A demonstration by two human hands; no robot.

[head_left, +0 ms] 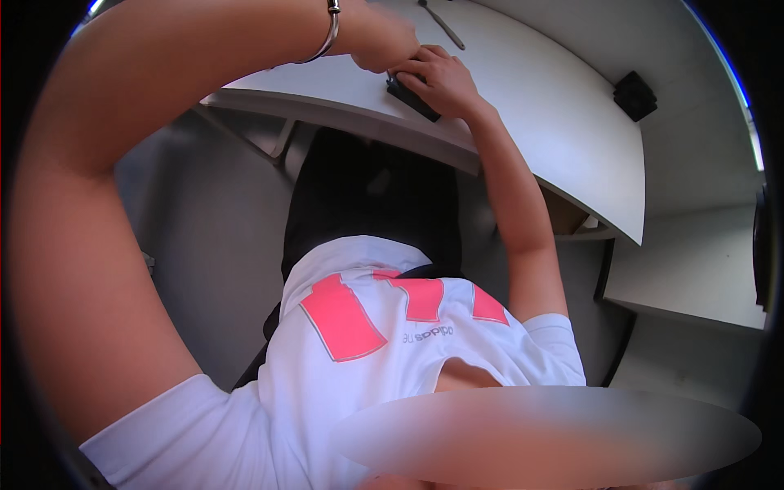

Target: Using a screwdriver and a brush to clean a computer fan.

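Note:
Both of my hands meet over the near part of a white table, close to its edge. My right hand (441,82) has its fingers curled over a black, oblong block-like object (412,99), which lies on the tabletop with its near end showing. Against the fingers of that hand presses my left hand (385,41), closed, with a metal bracelet (331,31) at its wrist. Whatever the left fingers pinch is hidden, and part of that hand is blurred.
The white table (563,106) curves across the top. Beyond my hands lies a slim grey tool with a dark head (445,27). A black box-like object (635,96) sits by the wall at the table's right end. Below the tabletop is an open shelf space (563,214).

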